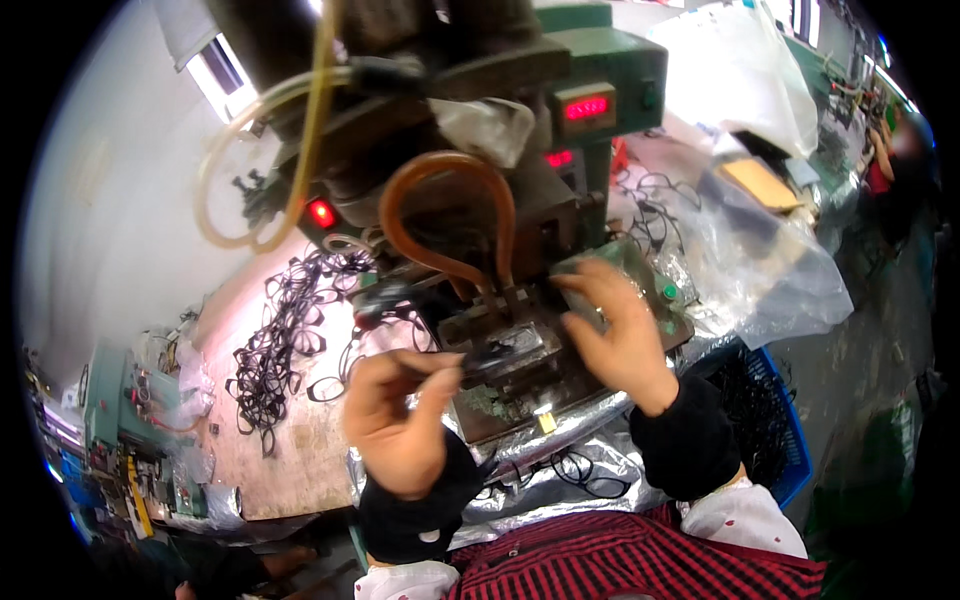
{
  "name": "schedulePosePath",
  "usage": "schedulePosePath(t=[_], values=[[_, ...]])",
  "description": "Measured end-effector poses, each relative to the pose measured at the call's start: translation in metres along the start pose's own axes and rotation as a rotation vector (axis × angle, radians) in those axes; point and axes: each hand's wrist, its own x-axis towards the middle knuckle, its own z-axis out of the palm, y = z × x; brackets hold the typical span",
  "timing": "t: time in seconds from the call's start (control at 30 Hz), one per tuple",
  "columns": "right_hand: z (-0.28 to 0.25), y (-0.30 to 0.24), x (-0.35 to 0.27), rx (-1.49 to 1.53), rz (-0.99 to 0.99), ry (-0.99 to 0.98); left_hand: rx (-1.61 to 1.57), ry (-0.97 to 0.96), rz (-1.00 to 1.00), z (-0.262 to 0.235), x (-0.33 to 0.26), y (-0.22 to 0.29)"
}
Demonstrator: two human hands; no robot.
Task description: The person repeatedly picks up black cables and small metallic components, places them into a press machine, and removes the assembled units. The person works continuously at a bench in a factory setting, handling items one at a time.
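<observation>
My left hand [402, 418] is closed in a pinch at the left of the metal fixture [515, 345]. Between its thumb and fingers is a thin dark piece [482, 357], blurred, its far end over the fixture. It looks like part of an eyeglass frame, but I cannot tell for sure. On the fixture's right side my right hand [622, 338] hovers with thumb and fingers apart, and I see nothing in it. Above the fixture stands a green machine [610, 65] with red lit displays. A looped brown hose [450, 165] hangs down to the fixture.
Black eyeglass frames [275, 350] lie heaped on the table [225, 460] at left. More frames [590, 475] rest on foil near my lap. A blue basket [795, 450] with dark items stands at lower right. Clear plastic bags [770, 270] cover the right side.
</observation>
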Motion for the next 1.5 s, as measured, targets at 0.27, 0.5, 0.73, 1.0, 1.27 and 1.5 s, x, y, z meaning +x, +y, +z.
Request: schedulePosePath(t=[0.27, 0.5, 0.73, 1.0, 1.27, 1.5], values=[[0.001, 0.099, -0.009, -0.415, 0.043, 0.201, 0.119, -0.168, -0.153, 0.029, 0.006, -0.002], [-0.001, 0.095, -0.013, 0.076, 0.364, 0.266, 0.194, -0.299, -0.115, 0.023, 0.012, 0.005], [0.005, 0.105, -0.027, 0.166, 0.468, 0.185, 0.568, 0.007, 0.124, -0.015, -0.035, -0.007], [0.016, 0.07, -0.005, 0.422, 0.398, 0.209, 1.47, -0.059, -0.294, -0.246, -0.012, -0.145], [-0.009, 0.072, -0.048, 0.396, 0.573, 0.324, 1.354, -0.033, -0.477, -0.224, -0.049, -0.145], [-0.036, 0.04, -0.074, 0.236, 0.485, 0.222, 0.516, 0.253, -0.16, -0.164, -0.034, -0.071]])
